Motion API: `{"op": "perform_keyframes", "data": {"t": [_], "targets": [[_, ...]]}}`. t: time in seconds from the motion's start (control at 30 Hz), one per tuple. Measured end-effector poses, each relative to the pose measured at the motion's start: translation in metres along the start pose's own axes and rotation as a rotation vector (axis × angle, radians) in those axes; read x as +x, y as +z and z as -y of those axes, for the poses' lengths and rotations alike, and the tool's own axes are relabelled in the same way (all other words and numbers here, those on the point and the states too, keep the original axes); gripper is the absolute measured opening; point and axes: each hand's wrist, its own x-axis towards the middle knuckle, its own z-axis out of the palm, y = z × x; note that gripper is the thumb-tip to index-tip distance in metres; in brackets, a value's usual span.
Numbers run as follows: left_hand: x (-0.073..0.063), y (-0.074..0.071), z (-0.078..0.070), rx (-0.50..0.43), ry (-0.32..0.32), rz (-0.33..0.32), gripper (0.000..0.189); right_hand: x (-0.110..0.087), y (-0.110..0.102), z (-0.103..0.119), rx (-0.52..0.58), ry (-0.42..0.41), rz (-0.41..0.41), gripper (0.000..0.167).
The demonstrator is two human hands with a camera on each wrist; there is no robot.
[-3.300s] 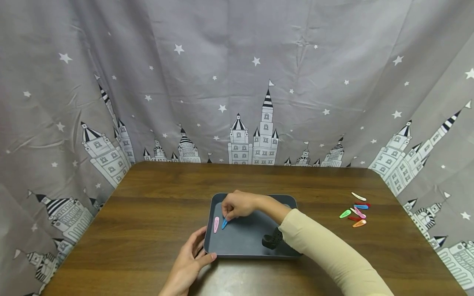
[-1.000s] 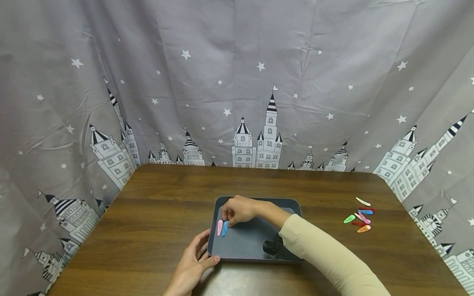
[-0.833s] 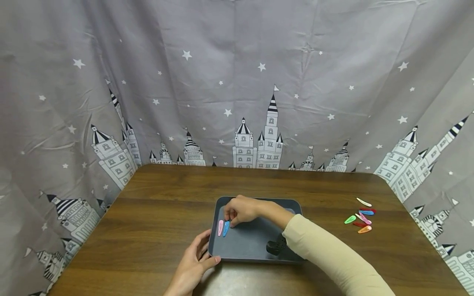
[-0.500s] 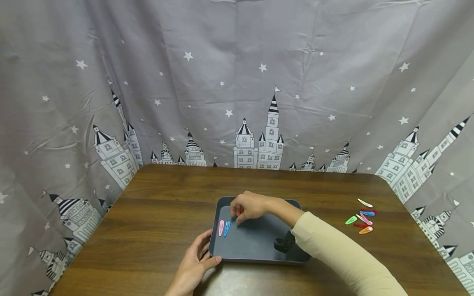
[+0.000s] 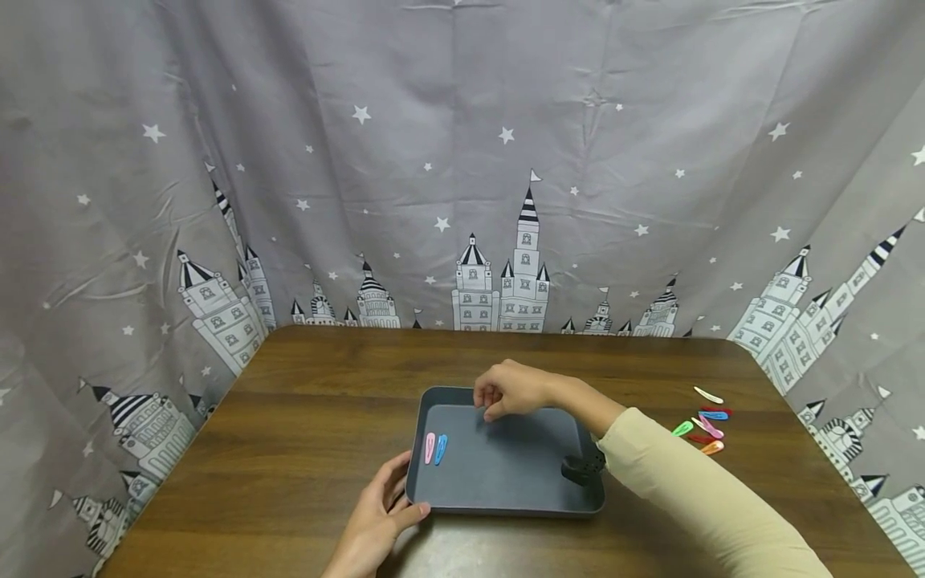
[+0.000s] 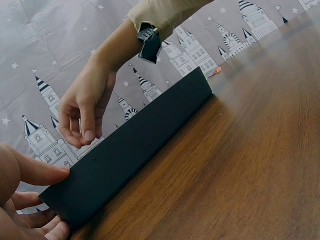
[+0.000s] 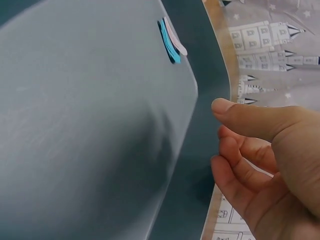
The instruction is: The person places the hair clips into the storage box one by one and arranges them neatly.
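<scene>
A grey rectangular tray point(image 5: 506, 474) lies on the table with a pink hair clip point(image 5: 429, 448) and a blue hair clip point(image 5: 441, 449) side by side near its left wall. My left hand point(image 5: 376, 514) holds the tray's near left corner. In the left wrist view its thumb point(image 6: 47, 172) is at the rim and the fingers are against the outer side. My right hand point(image 5: 513, 389) hovers over the back of the tray, fingers loosely bent. Seen in the right wrist view, thumb point(image 7: 240, 116) and fingers stand apart with nothing between them.
To the right of the tray lie several loose hair clips: a white one point(image 5: 708, 395), a blue one point(image 5: 714, 415), a green one point(image 5: 682, 429) and an orange one point(image 5: 712, 447) among them. A patterned grey curtain point(image 5: 405, 144) hangs behind the wooden table point(image 5: 311, 409).
My right hand has let go of the blue hair clip, leaving it beside the pink one, and has moved up and to the right. My left hand has stayed at the tray's corner.
</scene>
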Motion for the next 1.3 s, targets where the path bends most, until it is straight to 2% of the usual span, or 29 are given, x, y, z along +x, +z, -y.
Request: {"op": "perform_keyframes", "data": {"t": [0.4,0.63,0.97,1.3], "targets": [[-0.001,0.002,0.001,-0.030,0.011,0.046,0.080,-0.031,-0.009,-0.013,0.018,0.038,-0.051,0.012],[0.000,0.002,0.001,-0.019,0.015,0.028,0.080,-0.044,-0.015,-0.019,0.013,0.039,-0.078,0.013],[-0.001,-0.001,0.000,-0.013,0.010,0.015,0.080,-0.063,-0.025,-0.027,0.034,0.104,-0.112,0.013],[-0.001,-0.001,0.000,-0.018,0.007,0.018,0.079,-0.080,-0.031,-0.033,0.012,0.102,-0.147,0.012]]}}
